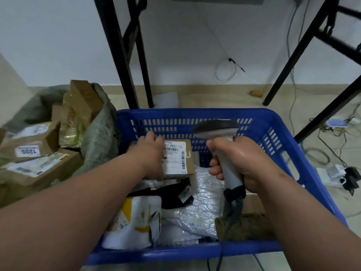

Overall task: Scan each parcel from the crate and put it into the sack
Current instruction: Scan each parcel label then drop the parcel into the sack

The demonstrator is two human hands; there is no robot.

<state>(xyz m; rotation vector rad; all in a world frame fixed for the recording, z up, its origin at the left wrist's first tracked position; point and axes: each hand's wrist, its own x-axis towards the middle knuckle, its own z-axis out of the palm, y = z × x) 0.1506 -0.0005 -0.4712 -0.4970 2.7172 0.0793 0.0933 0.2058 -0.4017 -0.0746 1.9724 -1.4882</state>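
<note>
Inside the blue crate (283,137), left hand (150,151) grips a cardboard parcel (178,159); right hand (240,163) clutches the scanner (220,133).

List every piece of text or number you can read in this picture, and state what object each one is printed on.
"1205", seen upside down: white sticker on a cardboard box in the sack.
"P802 T72", after partly hidden digits ending "07": label of the cardboard parcel under the left hand in the blue crate.
Barcodes and fine print on that label: too small.
Labels on the other parcels: blurred.
</note>
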